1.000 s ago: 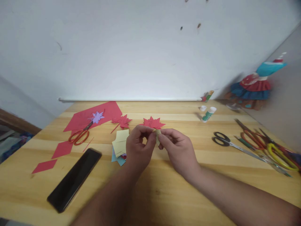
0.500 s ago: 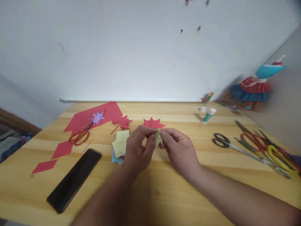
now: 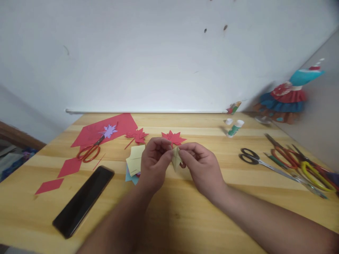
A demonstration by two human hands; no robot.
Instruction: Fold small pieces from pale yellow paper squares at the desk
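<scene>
Between my two hands, above the middle of the table, is a small folded piece of yellow paper (image 3: pixel 176 159) with crease lines and a point facing down. My left hand (image 3: pixel 155 164) pinches its left edge between thumb and fingers. On the other edge, my right hand (image 3: pixel 200 164) grips it the same way. Just left of my left hand lie several yellow paper squares (image 3: pixel 135 160), with light blue paper (image 3: pixel 130 177) under them. A red paper leaf (image 3: pixel 173 137) lies behind the folded piece, and another red leaf cutout (image 3: pixel 137 135) lies further left.
At left are red-handled scissors (image 3: pixel 90 152), a purple paper leaf (image 3: pixel 109 131), a red sheet (image 3: pixel 123 123), red diamonds (image 3: pixel 70 167) and a black phone (image 3: pixel 84 201). On the right stand a glue stick (image 3: pixel 235 128), black-handled scissors (image 3: pixel 250 157), yellow-handled scissors (image 3: pixel 315 176) and a paper dress figure (image 3: pixel 288 95).
The yellow paper has turned and opened out, so more of its creased face shows with the point down. My left fingers have shifted along its edge. The view has tilted slightly.
</scene>
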